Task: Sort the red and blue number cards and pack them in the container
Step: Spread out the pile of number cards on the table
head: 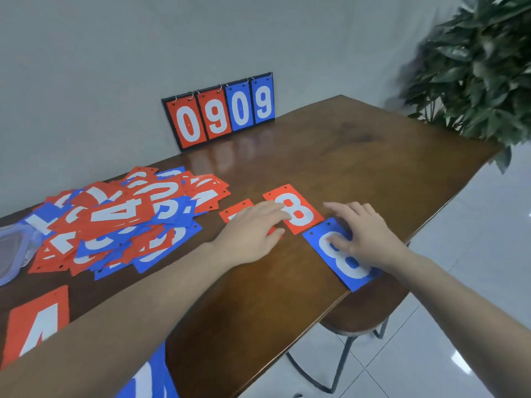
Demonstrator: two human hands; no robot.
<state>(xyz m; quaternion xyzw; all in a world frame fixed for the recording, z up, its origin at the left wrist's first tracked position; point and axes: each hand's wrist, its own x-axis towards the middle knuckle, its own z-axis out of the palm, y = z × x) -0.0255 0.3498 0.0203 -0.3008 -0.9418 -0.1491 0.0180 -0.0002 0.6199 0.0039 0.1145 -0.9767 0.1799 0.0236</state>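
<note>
Near the table's [373, 145] right edge, the right hand [365, 237] presses flat fingers on the blue 8 card [349, 265]. The left hand [253, 231], fingers relaxed, touches the red 8 card [298, 211] just beside it. The mixed card pile [115, 222] lies left, nearer the left hand; the clear container [11, 251] sits at the left edge.

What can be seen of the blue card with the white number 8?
The blue card with the white number 8 is a thin flat rectangle, plastic-looking, with small punched holes along its far short edge. It lies face up, turned diagonally, at the wooden table's right edge, its near corner slightly overhanging. The right hand rests on it with fingers spread.
</note>
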